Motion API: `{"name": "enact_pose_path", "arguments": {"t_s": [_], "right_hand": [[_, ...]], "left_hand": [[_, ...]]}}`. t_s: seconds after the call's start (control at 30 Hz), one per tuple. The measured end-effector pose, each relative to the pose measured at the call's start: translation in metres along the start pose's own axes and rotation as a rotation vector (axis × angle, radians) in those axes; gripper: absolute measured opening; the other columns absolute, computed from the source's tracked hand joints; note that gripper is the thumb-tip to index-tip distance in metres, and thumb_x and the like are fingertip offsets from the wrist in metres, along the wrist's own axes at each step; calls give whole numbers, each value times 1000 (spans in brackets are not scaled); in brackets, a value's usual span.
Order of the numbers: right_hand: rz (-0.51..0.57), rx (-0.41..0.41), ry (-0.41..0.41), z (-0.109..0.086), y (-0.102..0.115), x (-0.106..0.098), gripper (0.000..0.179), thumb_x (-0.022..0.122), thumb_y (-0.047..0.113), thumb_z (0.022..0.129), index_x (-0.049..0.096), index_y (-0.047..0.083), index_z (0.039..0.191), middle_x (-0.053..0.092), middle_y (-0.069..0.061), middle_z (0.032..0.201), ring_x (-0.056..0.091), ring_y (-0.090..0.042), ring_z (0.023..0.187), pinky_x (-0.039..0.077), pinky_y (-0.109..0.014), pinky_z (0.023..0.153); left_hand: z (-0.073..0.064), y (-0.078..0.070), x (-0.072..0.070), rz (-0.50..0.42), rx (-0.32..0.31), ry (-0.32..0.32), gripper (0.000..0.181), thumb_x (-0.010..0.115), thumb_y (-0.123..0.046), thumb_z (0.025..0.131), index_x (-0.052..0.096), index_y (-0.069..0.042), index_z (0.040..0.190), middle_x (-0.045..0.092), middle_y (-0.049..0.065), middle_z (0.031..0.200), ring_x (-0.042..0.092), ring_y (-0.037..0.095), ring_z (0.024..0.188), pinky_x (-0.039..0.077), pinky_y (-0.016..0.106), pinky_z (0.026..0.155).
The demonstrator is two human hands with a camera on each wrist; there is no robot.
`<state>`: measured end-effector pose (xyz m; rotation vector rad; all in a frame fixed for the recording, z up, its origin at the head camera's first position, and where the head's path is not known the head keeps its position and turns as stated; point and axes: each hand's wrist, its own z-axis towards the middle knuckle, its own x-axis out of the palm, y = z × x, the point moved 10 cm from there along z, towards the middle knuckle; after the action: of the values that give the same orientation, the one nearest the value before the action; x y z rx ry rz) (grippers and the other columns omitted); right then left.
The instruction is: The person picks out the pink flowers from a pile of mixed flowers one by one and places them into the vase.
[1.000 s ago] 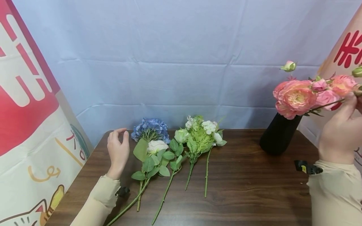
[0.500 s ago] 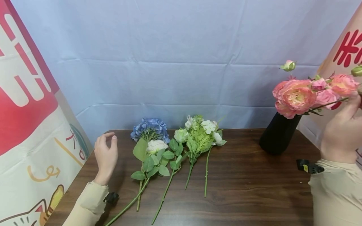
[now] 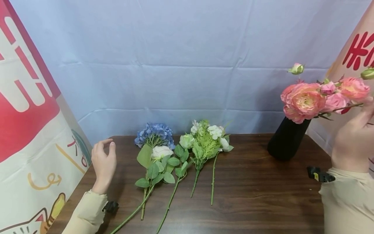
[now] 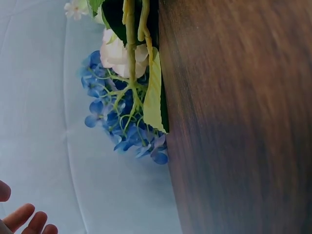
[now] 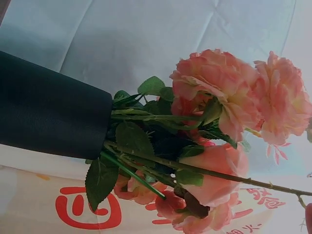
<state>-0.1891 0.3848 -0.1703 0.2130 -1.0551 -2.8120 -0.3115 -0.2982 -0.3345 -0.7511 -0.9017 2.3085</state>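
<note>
My left hand [image 3: 103, 165] hovers over the left side of the table, fingers loosely bent and nothing in them. To its right lie a blue hydrangea [image 3: 155, 134], a white rose [image 3: 161, 151], a pale green rose [image 3: 187, 140] and a green-and-white spray [image 3: 211, 138]. A black vase [image 3: 284, 139] holds pink-orange flowers [image 3: 306, 99], also seen from the side in the right wrist view. My right hand [image 3: 352, 143] is beside these blooms, near the end of a thin stem [image 5: 219, 173]. Its fingertips are cut off by the frame edge, so their grip is unclear.
The brown wooden table [image 3: 257, 195] meets a pale blue cloth backdrop [image 3: 187, 65] at its rear edge. A printed red-and-white banner [image 3: 26, 130] hangs at the left, and another printed cloth [image 3: 355, 65] stands behind the vase.
My left hand has moved left and slightly down, away from the hydrangea. My right hand has shifted a little to the right along the stem. Vase and lying flowers stay put.
</note>
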Motion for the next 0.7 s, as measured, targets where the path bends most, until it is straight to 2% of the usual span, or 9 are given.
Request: {"name": "enact_pose_path", "arguments": {"t_s": [0.13, 0.33, 0.5, 0.6, 0.7], "right_hand": [[-14, -1, -9, -2, -3, 0, 46, 31, 47, 99, 47, 23, 135, 52, 18, 130, 47, 6, 116, 36, -12, 102], [82, 2, -30, -2, -9, 6, 39, 37, 38, 100, 50, 16, 130, 52, 21, 122, 48, 5, 112, 37, -12, 98], [65, -28, -22, 0, -9, 5, 43, 34, 39, 101, 43, 17, 136, 47, 19, 132, 45, 4, 120, 33, -13, 103], [58, -22, -59, -2, -14, 2, 45, 34, 41, 100, 43, 16, 136, 47, 18, 132, 45, 4, 119, 33, -13, 103], [61, 10, -100, -6, -24, 1, 43, 37, 42, 100, 47, 15, 131, 50, 21, 123, 46, 6, 113, 35, -13, 98]], "left_hand": [[0, 0, 0, 2, -2, -3, 24, 55, -14, 93, 63, 3, 107, 58, 22, 105, 49, 38, 105, 34, 48, 90], [0, 1, 1, 5, -4, 4, 25, 54, -15, 93, 63, 3, 107, 58, 22, 106, 48, 38, 105, 33, 48, 91], [0, 2, 1, 10, -2, 1, 25, 54, -15, 93, 63, 3, 107, 58, 22, 105, 49, 38, 104, 34, 48, 90], [1, 1, 0, 12, 5, -8, 24, 54, -15, 93, 63, 3, 106, 59, 22, 103, 49, 37, 102, 34, 48, 89], [2, 1, -1, 12, 4, -10, 24, 54, -15, 93, 63, 3, 107, 58, 22, 103, 50, 37, 102, 34, 48, 89]]}}
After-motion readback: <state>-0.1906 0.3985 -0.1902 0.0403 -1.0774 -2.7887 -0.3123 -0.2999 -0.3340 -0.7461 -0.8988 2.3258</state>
